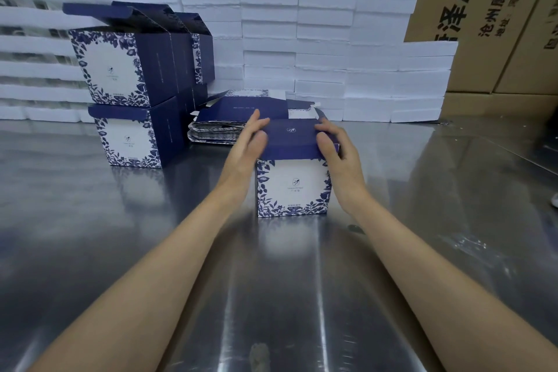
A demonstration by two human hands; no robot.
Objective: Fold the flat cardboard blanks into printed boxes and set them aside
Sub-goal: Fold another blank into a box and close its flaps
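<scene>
A folded box (292, 187) with a white front, blue floral border and dark blue lid stands upright on the steel table (120, 235). My left hand (249, 145) presses flat against the lid's left edge, fingers extended. On the lid's right corner my right hand (335, 145) curls over the edge. Just behind the box lies a pile of flat printed blanks (223, 127). Several finished boxes (133, 93) are stacked two high at the left, their top flaps standing up.
White foam blocks (326, 48) are stacked in a wall along the back of the table. Brown shipping cartons (483, 9) with black print rise behind and to the right.
</scene>
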